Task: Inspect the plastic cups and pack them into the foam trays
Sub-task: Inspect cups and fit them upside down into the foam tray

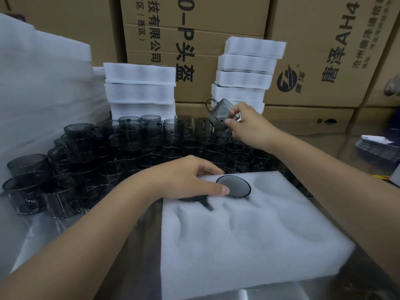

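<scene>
A white foam tray (249,245) with several moulded pockets lies in front of me. One smoky grey plastic cup (233,186) sits in a far pocket, and a second cup (192,199) lies under my left hand (184,178), which rests on it with the fingers stretched toward the seated cup. My right hand (246,124) pinches another grey cup (220,114), tilted with its handle up, above the far right of the loose cups. Several grey handled cups (129,148) stand crowded behind and left of the tray.
Two stacks of packed foam trays (140,87) (246,70) stand at the back against cardboard boxes (194,40). A tall pile of white foam (43,83) rises on the left. A stack of cards (378,148) lies on the steel table (346,144) at right.
</scene>
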{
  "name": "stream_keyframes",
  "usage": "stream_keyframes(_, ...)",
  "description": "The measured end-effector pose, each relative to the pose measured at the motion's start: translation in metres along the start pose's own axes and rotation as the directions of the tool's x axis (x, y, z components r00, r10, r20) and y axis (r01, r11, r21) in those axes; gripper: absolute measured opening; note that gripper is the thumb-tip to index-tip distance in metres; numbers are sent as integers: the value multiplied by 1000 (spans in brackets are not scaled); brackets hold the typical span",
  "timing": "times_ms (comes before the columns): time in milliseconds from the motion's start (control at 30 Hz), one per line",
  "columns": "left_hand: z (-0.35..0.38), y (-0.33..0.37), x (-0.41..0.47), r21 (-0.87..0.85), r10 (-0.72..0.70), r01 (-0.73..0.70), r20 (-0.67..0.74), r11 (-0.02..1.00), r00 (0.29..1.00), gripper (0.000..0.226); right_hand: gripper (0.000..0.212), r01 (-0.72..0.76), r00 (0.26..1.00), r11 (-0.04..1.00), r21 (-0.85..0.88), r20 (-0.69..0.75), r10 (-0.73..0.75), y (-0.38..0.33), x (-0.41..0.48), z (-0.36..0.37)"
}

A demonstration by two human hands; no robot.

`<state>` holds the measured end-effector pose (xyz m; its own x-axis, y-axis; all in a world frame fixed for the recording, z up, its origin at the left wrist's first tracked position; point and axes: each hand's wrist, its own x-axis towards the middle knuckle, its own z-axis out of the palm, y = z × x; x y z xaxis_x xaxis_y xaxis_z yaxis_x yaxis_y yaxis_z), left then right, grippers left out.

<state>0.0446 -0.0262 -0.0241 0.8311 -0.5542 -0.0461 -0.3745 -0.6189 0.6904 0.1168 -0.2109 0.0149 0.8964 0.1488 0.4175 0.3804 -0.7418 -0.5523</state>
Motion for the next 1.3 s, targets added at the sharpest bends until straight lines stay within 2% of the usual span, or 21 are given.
stream_keyframes(133, 0, -1, 0, -17, 14, -13, 11, 1000, 1000, 18, 8, -60, 998, 940, 337, 31, 52, -10, -25, -11)
stream_keyframes(233, 0, -2, 1, -35, 18, -18, 11, 999, 1000, 20, 9, -87, 995, 870, 486, 88, 51, -9, -44, -9)
stream_keyframes(367, 1, -4, 4, 7, 8, -8, -20, 1000, 1000, 44, 10, -122, 991, 761, 637, 117, 61, 1, -64, 8)
stream_keyframes(433, 1, -4, 3, -1, 34, -34, -26, 999, 999, 37, 11, -136, 989, 726, 674, 131, 63, 6, -68, 12)
stream_keyframes(467, 1, -3, 3, -16, 39, -40, -36, 999, 999, 40, 12, -138, 990, 720, 681, 127, 69, 7, -69, 12)
stream_keyframes(600, 4, -5, 5, -109, 56, -64, -71, 992, 996, 87, 12, -129, 992, 730, 671, 86, 96, 13, -72, 7)
stream_keyframes(767, 12, -6, 7, -95, 58, -81, -221, 992, 974, 112, 18, -123, 992, 767, 630, 102, 75, 13, -76, 6)
stream_keyframes(867, 16, -7, 10, -95, 55, -97, -375, 991, 926, 102, 22, -125, 991, 779, 615, 113, 70, 11, -76, 6)
stream_keyframes(1000, 17, -8, 12, 6, 126, -150, -577, 989, 807, 63, 24, -82, 996, 818, 570, 80, 44, 11, -79, 6)
stream_keyframes(1100, 16, -7, 11, 43, 143, -146, -585, 988, 798, 35, 24, -7, 999, 866, 501, 44, -17, 11, -83, 5)
stream_keyframes(1300, 16, -10, 10, 170, 181, -102, -560, 980, 809, 31, 31, 79, 996, 873, 480, -6, -87, 10, -86, 4)
